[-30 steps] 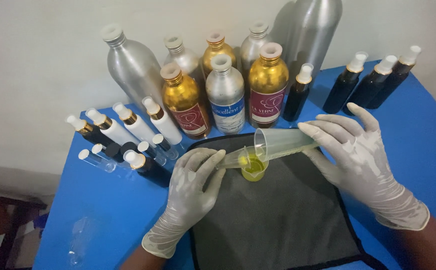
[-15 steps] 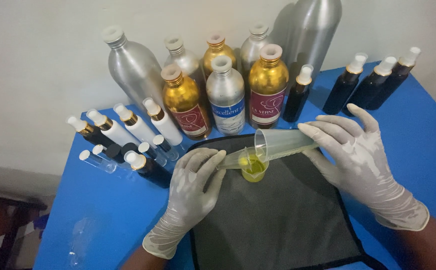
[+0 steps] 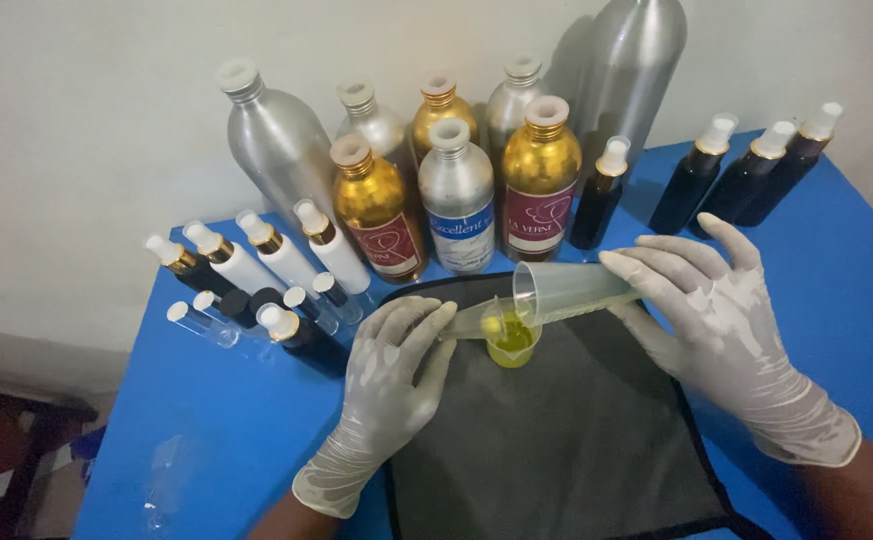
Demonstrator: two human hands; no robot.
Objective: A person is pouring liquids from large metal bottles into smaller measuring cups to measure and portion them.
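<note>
While the right hand (image 3: 727,330) grips a tipped clear cup (image 3: 572,290) over a small beaker (image 3: 512,340) of yellow liquid on the black mat (image 3: 567,450), the left hand (image 3: 392,385) seems to pinch that beaker. Three gold bottles (image 3: 539,190), roughly five silver ones. Nothing's moved since earlier.

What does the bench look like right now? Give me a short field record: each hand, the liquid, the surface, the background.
left hand: gloved left hand steadies a small clear cup
right hand: gloved right hand holds a clear measuring cylinder tipped on its side, mouth over the cup
liquid: yellow-green, in the cup
surface: black mat on a blue table
background: gold and silver metal bottles; dark spray bottles at right; small white-capped bottles at left
</note>
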